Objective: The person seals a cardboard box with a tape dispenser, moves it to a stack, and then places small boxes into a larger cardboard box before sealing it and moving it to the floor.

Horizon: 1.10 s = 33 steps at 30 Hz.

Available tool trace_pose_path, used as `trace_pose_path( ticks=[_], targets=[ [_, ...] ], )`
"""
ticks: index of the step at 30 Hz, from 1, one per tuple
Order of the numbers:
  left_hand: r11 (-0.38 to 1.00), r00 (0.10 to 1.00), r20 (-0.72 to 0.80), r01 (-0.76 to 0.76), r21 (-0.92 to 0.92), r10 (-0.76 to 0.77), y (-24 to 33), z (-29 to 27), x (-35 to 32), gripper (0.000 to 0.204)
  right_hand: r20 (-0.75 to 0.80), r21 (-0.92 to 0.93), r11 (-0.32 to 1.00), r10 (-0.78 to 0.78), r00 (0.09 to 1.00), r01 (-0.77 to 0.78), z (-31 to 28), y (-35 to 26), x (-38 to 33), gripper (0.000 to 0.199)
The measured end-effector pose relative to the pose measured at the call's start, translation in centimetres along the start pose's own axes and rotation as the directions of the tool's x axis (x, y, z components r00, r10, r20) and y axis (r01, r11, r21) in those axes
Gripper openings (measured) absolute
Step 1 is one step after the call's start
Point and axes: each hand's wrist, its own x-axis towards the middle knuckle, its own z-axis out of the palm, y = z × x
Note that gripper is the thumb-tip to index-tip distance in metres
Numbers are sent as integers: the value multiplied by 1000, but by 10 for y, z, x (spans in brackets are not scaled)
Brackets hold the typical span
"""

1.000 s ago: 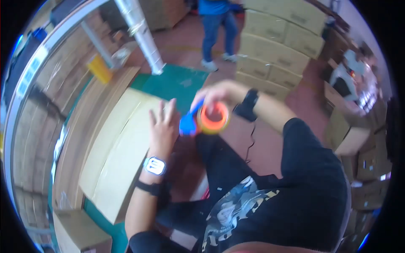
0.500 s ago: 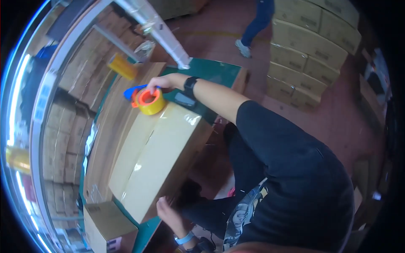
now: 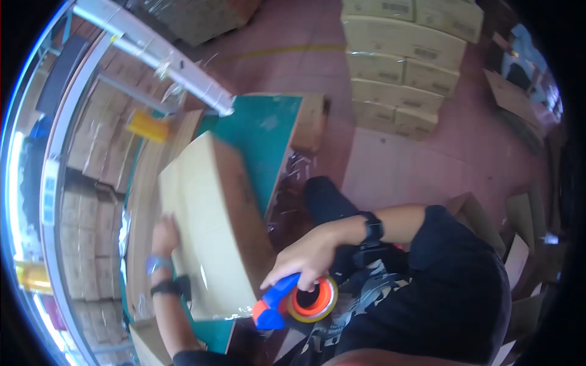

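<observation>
A long, tan cardboard box (image 3: 204,213) lies at an angle on the green-topped table (image 3: 262,134), with clear tape shining along its near edge. My left hand (image 3: 165,236) rests against the box's left side, fingers laid along it and somewhat blurred. At the near right corner, my right hand (image 3: 305,259) grips a blue and orange tape dispenser (image 3: 278,302). The dispenser carries a yellow roll of tape (image 3: 331,299) on an orange hub, held close in front of my body.
Flat cardboard sheets (image 3: 146,183) lie left of the box, with a yellow tape roll (image 3: 148,125) beyond them. A white metal post (image 3: 177,67) rises at the table's far end. Stacked cartons (image 3: 397,67) stand on the floor ahead; a smaller box (image 3: 148,341) sits near left.
My right hand brought the dispenser from the box's far end to its near right corner. My left hand moved from the near corner to the left side. The box has turned.
</observation>
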Motion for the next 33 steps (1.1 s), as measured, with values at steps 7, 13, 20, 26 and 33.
trace_pose_path(
  ticks=[7,13,20,26,33],
  targets=[
    [936,972,-125,151,-317,-200,157,-23,8,90,-759,-367,928,-258,598,-65,-148,-48,-39,61],
    [950,955,-247,83,-302,-162,142,-19,0,94,-803,-213,911,43,595,-354,-357,-59,71,40],
    [941,942,-301,41,-336,-149,159,-16,10,102,-660,-288,535,490,570,-794,-455,11,162,20],
    [931,948,-278,44,-363,-154,148,-18,-3,100,-483,-353,431,676,557,-830,-455,-5,186,14],
    [942,942,-306,26,-335,-135,145,-13,4,94,-545,-215,514,642,539,-830,-430,-7,126,24]
  ],
)
